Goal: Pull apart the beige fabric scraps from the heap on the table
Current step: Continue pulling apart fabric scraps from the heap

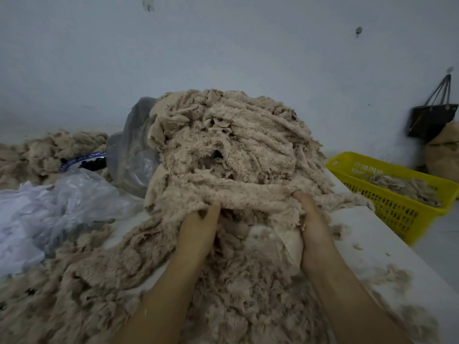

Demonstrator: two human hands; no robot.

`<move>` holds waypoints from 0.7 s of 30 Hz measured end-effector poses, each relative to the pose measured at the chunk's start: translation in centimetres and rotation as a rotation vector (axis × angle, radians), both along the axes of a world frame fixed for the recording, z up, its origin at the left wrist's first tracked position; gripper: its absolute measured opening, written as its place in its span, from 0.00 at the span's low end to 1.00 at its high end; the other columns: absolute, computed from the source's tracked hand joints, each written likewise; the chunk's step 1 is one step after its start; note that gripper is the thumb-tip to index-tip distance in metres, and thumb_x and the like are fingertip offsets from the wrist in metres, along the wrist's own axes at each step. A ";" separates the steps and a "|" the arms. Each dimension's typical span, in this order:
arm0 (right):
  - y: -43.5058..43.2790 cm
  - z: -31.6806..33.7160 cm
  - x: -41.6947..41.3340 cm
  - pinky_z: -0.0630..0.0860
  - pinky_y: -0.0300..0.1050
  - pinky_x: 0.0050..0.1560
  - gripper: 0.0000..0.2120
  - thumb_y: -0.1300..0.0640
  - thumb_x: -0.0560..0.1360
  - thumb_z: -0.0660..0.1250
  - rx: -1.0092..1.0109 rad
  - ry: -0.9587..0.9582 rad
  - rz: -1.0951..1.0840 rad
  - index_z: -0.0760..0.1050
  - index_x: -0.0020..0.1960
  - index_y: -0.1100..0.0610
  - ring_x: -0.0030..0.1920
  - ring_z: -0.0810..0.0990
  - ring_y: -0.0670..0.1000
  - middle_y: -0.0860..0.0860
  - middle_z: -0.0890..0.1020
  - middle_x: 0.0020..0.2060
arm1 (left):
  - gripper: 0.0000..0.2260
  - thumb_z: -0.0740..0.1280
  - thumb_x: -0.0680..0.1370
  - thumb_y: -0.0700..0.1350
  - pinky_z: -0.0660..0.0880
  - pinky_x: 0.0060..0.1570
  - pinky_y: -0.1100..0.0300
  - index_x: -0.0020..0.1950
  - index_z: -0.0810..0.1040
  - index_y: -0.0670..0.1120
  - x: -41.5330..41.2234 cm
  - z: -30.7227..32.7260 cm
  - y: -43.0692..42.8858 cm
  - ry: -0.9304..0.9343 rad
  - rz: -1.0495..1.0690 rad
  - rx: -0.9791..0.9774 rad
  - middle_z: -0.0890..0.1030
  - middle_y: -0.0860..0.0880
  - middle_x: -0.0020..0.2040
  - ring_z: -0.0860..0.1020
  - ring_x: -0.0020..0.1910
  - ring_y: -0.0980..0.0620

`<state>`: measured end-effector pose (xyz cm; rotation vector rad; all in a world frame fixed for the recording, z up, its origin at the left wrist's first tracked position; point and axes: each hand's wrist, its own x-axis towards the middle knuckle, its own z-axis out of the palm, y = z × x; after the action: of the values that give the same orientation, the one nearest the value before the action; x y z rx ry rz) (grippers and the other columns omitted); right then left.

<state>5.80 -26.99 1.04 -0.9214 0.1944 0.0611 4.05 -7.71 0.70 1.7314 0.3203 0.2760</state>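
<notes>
A tall heap of beige fleecy fabric scraps [231,145] rises in the middle of the white table [380,234]. Both hands are dug into its lower front edge. My left hand [198,229] grips a fold of a wide beige scrap [250,197] from below, fingers curled into the fabric. My right hand [313,219] grips the same band of fabric at its right end, fingertips hidden in the pile. More loose beige scraps [99,281] spread flat over the table in front of the heap and under my forearms.
Clear plastic bags [64,202] lie at the left, another [136,150] leans against the heap. A second beige pile [49,150] sits far left. A yellow basket [397,192] with scraps stands off the table's right edge. A dark bag [432,117] hangs on the wall.
</notes>
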 end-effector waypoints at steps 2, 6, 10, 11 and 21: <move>-0.2 0.0 0.3 0.82 0.53 0.45 0.18 0.48 0.76 0.70 0.022 0.003 -0.087 0.77 0.65 0.50 0.51 0.85 0.58 0.53 0.85 0.55 | 0.18 0.64 0.82 0.53 0.80 0.46 0.54 0.44 0.80 0.39 0.2 -0.3 0.0 0.032 -0.050 0.176 0.84 0.41 0.41 0.82 0.40 0.49; -0.6 -0.2 0.7 0.80 0.50 0.44 0.04 0.52 0.80 0.67 -0.068 -0.028 -0.294 0.80 0.48 0.47 0.41 0.86 0.51 0.47 0.86 0.40 | 0.16 0.63 0.82 0.52 0.65 0.23 0.69 0.41 0.80 0.43 0.2 0.0 0.5 -0.007 -0.009 0.279 0.78 0.51 0.27 0.71 0.24 0.58; -0.9 0.0 0.6 0.79 0.48 0.47 0.10 0.52 0.82 0.63 -0.145 -0.019 -0.450 0.77 0.61 0.52 0.51 0.82 0.50 0.49 0.82 0.57 | 0.13 0.61 0.83 0.52 0.67 0.28 0.69 0.45 0.81 0.48 -0.5 0.3 -0.2 -0.134 0.027 0.275 0.78 0.55 0.33 0.72 0.30 0.58; -1.1 -0.1 0.7 0.79 0.51 0.52 0.15 0.52 0.82 0.63 -0.152 -0.008 -0.491 0.74 0.68 0.53 0.54 0.81 0.51 0.50 0.80 0.60 | 0.12 0.60 0.83 0.52 0.68 0.36 0.69 0.54 0.80 0.48 -0.5 0.5 -0.1 -0.165 0.096 0.273 0.80 0.54 0.45 0.73 0.38 0.59; -1.0 0.3 0.2 0.75 0.54 0.62 0.20 0.50 0.84 0.59 -0.352 -0.054 -0.661 0.69 0.74 0.54 0.55 0.80 0.49 0.47 0.80 0.60 | 0.26 0.63 0.80 0.60 0.62 0.28 0.58 0.26 0.65 0.48 -1.0 0.2 0.0 -0.303 0.136 0.040 0.66 0.50 0.24 0.64 0.23 0.53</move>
<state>6.05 -28.01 1.32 -1.1656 0.4607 -0.6263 3.04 -7.72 0.91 1.6801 0.2112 0.6399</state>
